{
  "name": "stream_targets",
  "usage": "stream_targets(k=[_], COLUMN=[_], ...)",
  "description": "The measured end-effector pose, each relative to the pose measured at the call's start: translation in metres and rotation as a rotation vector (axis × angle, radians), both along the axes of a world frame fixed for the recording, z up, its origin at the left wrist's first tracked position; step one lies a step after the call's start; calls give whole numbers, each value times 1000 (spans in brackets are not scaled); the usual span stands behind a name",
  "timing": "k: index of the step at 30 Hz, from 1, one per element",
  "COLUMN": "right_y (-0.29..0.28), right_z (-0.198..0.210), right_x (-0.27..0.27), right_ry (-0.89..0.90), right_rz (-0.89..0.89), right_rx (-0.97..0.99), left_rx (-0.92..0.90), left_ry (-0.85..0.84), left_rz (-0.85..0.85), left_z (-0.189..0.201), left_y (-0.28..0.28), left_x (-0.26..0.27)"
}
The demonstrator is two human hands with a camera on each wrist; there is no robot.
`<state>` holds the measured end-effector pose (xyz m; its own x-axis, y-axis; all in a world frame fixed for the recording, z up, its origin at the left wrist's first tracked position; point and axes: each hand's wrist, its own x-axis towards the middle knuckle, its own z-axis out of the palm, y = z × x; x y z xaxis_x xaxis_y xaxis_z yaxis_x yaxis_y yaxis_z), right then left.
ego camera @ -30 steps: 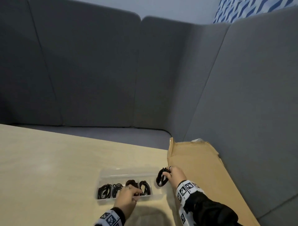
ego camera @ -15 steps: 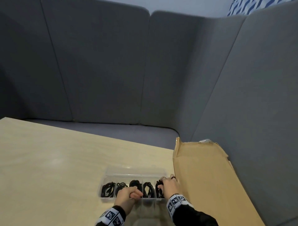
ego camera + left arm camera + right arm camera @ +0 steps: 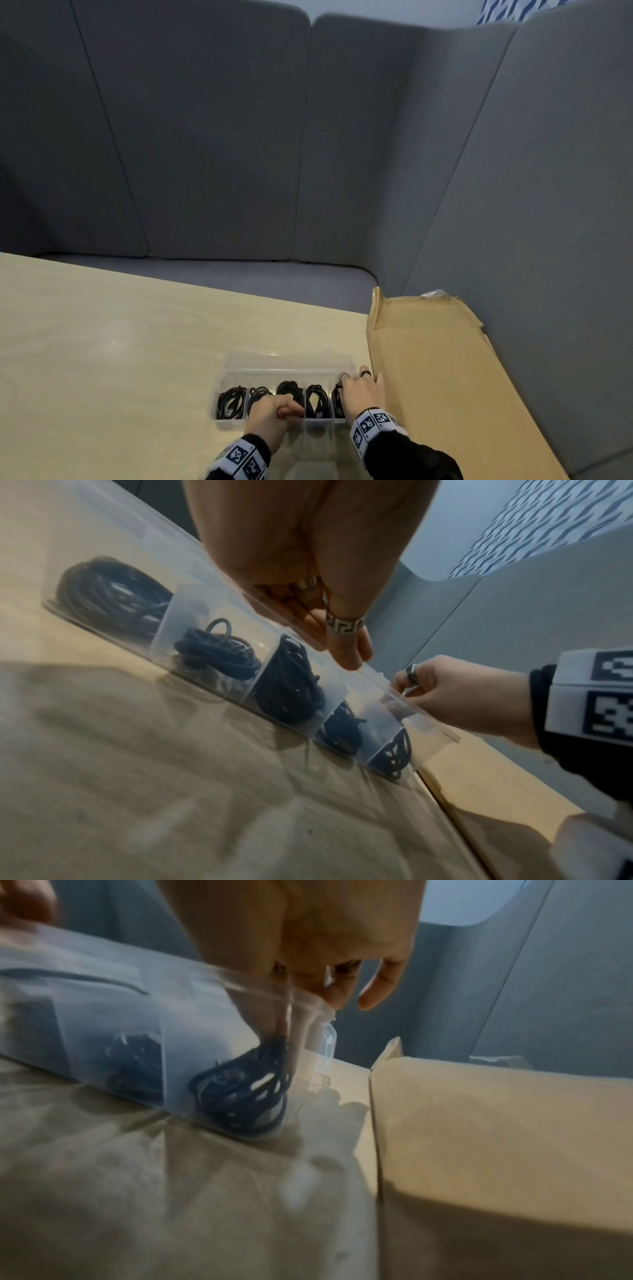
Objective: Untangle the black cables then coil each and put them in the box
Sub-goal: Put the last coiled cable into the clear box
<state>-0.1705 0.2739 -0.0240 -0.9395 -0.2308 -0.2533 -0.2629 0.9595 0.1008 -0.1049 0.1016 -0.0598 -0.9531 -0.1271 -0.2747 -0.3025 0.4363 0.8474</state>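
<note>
Fingers (image 3: 301,1020) of right hand (image 3: 363,394) pinching black coiled cable (image 3: 240,1093) — inside clear plastic box (image 3: 291,359).

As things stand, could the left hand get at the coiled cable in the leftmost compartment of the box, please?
Probably yes: the left hand rests at the open box, and the leftmost cable lies uncovered beside it.

Pale wooden table (image 3: 102,342), clear compartment box (image 3: 287,359) and flattened cardboard (image 3: 445,377) on it.
</note>
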Motion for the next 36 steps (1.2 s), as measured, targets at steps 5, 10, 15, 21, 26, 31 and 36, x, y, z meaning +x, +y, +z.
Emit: stream_targets(k=[5,10,15,21,26,31,36], right_y=[-9,-17,-16,-1,13,12,20], right_z=[3,9,16,21,8,18,7], right_x=[1,2,12,45,66,69,57], right_ry=[-94,-273,-209,-100,40,174,51], right_rz=[39,-30,-124,-181,-14,-102,-223], right_rx=[204,267,142,-213,-179,-143,-161], left_rx=[-96,-98,-42,-86,-457,-701,-795], left_ry=[89,90,122,224,230,52,34], left_rz=[-37,-81,-129,-239,-223,-351,-500], left_z=[0,14,20,27,20,-3,20], left_y=[-1,-1,-2,-14,-41,-52,-54], left_x=[-2,0,4,17,36,38,30])
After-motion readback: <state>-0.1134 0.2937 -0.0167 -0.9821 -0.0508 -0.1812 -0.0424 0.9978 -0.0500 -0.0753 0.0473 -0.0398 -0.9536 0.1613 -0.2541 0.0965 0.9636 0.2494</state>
